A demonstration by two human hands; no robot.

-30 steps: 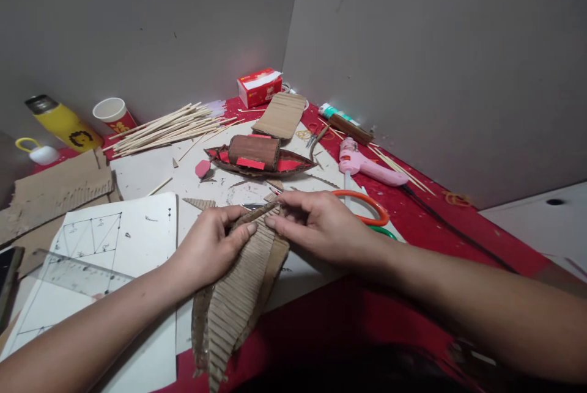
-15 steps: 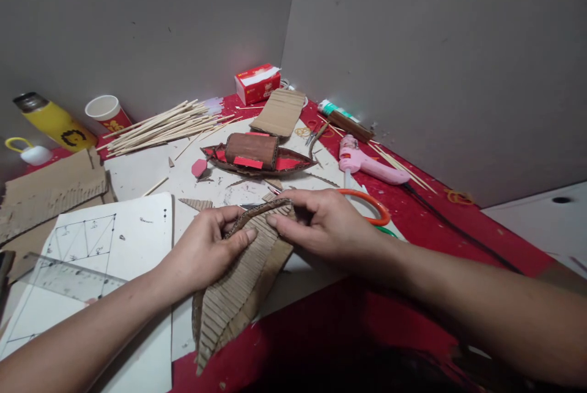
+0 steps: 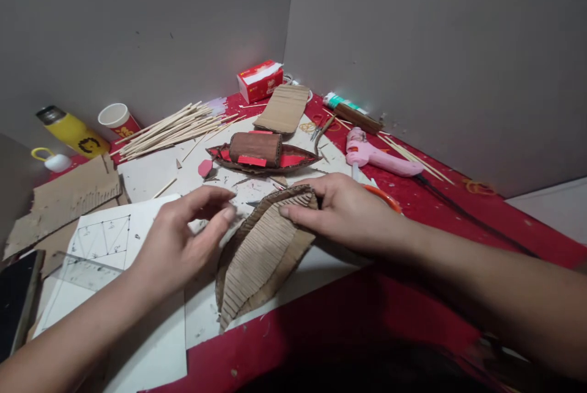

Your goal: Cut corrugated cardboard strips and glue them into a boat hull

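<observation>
A leaf-shaped piece of corrugated cardboard [image 3: 263, 246], with a strip bent along its far left edge, is tilted over the table's front. My right hand [image 3: 342, 213] pinches its upper right end, thumb on the ribbed face and fingers behind. Just left of the piece, my left hand [image 3: 188, 240] is off it, thumb and fingers apart with nothing between them. Beyond both hands sits a small cardboard boat [image 3: 257, 154] with a brown curved roof and red inside. Orange-handled scissors [image 3: 384, 196] lie partly hidden behind my right hand.
At right lies a pink glue gun [image 3: 380, 157] with a black cord. Wooden sticks [image 3: 177, 130], a paper cup [image 3: 114, 117], a yellow bottle [image 3: 76, 133] and a red tissue pack [image 3: 260, 81] line the back. A ruler [image 3: 89, 271] rests on a drawn sheet [image 3: 151, 319] at left.
My left hand has let go of the cardboard piece and moved left, its fingers opening. The right hand still grips the piece, which has swung up slightly. The view has shifted a little.
</observation>
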